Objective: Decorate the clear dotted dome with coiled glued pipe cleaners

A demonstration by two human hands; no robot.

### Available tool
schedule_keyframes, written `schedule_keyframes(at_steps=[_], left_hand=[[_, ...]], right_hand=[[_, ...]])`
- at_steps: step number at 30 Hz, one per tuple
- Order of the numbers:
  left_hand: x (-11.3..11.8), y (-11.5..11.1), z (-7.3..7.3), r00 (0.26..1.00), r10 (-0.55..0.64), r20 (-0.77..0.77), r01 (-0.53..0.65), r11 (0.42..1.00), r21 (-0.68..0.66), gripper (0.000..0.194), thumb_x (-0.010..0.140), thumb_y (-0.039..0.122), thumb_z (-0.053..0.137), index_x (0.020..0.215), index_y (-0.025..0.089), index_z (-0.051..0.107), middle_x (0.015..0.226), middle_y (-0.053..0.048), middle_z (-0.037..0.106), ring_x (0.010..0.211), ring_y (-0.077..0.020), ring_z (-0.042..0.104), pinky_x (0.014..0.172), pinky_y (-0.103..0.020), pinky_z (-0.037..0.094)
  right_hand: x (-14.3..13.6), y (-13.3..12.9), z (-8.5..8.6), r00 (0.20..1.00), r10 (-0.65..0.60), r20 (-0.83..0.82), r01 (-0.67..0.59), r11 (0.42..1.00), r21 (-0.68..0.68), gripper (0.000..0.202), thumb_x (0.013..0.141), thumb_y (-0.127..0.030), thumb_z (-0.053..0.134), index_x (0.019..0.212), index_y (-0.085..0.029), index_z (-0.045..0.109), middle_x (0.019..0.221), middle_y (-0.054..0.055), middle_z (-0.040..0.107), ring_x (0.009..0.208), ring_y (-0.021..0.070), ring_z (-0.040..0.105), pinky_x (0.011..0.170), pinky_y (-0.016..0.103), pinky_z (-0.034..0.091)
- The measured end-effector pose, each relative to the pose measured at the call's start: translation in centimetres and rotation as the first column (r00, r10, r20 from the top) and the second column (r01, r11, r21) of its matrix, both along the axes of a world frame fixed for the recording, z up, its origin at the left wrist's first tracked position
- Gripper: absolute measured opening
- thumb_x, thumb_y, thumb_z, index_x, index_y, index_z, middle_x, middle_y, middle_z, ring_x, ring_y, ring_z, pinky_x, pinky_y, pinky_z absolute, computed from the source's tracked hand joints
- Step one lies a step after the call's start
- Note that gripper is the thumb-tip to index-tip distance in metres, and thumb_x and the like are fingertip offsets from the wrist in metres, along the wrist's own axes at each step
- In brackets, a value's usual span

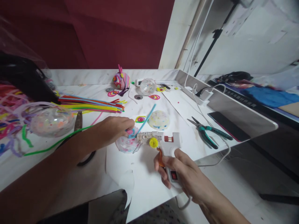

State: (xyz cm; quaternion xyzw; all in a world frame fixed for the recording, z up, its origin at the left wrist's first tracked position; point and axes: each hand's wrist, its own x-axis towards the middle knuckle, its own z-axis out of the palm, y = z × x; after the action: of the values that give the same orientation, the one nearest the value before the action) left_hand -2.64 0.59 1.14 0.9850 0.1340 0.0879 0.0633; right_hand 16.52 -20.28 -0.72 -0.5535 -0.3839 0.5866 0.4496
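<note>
Covering the middle of the brown-headed pliers (78, 120), the left forearm (70, 146) is crossing above the tabletop (93, 88); the left hand (114, 128) is hiding part of the small pink-and-blue piece (131, 132); the nozzle of the glue gun (171, 144) is blending into that piece, and the view is not showing whether the two are touching; a yellow coil (153, 142) is overlapping the gun, its attachment being hard to make out; the black object (25, 71) is being cut off by the left edge.

Left fingers are pinching the pink-and-blue piece at their tips, directly over a clear speckled dome (125, 145); a blue pipe cleaner (147, 116) is projecting up and right from beside the fingertips; right-hand (179, 169) fingers are wrapping around the gun's handle, near the orange trigger (160, 157); the nozzle is pointing toward the left fingertips; white paper (149, 177) is lying beneath the dome.
</note>
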Motion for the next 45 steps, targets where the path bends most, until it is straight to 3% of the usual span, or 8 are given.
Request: schedule_keyframes(at_steps=[17, 45], left_hand=[[-0.4, 0.5, -1.0, 0.986, -0.116, 0.120, 0.108, 0.992, 0.071, 0.017, 0.093, 0.012, 0.053, 0.083, 0.023, 0.045, 0.073, 0.003, 0.055, 0.062, -0.0133, 0.050, 0.057, -0.027, 0.031], [-0.6, -0.1, -0.7, 0.999, -0.041, 0.035, 0.040, 0.999, 0.018, 0.020, 0.083, 0.006, 0.055, 0.085, 0.023, 0.045, 0.076, 0.003, 0.057, 0.066, -0.0141, 0.053, 0.058, -0.027, 0.030]], right_hand=[[-0.3, 0.2, 0.2, 0.999, 0.024, 0.028, -0.024, 1.000, 0.000, 0.032, 0.095, -0.039, 0.051, 0.078, -0.016, 0.065, 0.066, -0.001, 0.057, 0.054, 0.0104, 0.053, 0.059, 0.027, 0.038], [0.1, -0.2, -0.2, 0.999, -0.046, 0.018, 0.046, 0.999, 0.000, 0.030, 0.091, -0.040, 0.054, 0.083, -0.014, 0.068, 0.064, -0.002, 0.056, 0.053, 0.0104, 0.053, 0.056, 0.026, 0.038]])
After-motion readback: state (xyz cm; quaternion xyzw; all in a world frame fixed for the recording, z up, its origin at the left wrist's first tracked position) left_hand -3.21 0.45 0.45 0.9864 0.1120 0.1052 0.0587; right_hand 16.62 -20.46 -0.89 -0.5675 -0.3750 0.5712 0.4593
